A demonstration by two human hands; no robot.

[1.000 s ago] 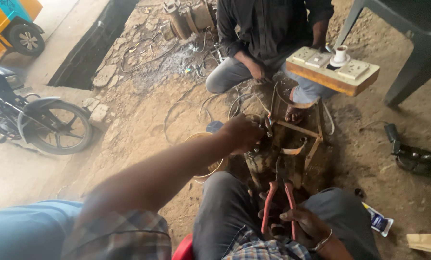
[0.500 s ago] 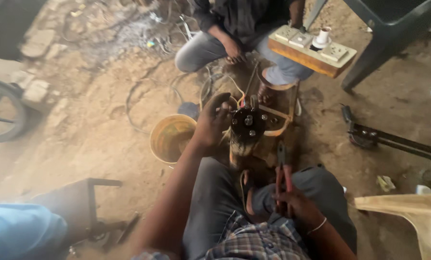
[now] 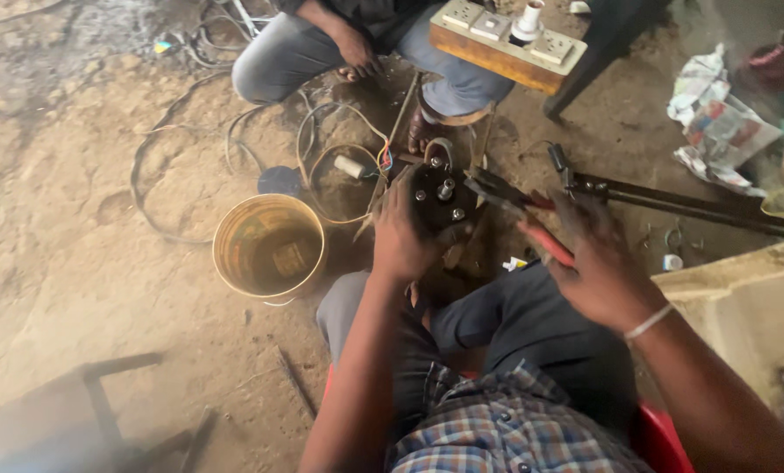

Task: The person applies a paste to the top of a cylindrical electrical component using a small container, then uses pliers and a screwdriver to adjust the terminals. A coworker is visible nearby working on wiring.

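Left hand (image 3: 402, 241) is clamped around a dark round motor part (image 3: 440, 203) with bolts on its face, right hand (image 3: 595, 263) holds red-handled pliers (image 3: 516, 203) with the nose right at it, yellow bucket (image 3: 269, 247) just beside, another person's hand (image 3: 355, 60) resting across from it.

I'm seeing soft daylight washing in hazily from the left, bleaching the dirt ground (image 3: 76, 263); my right hand (image 3: 598, 267) is smearing with motion blur, corners softening.
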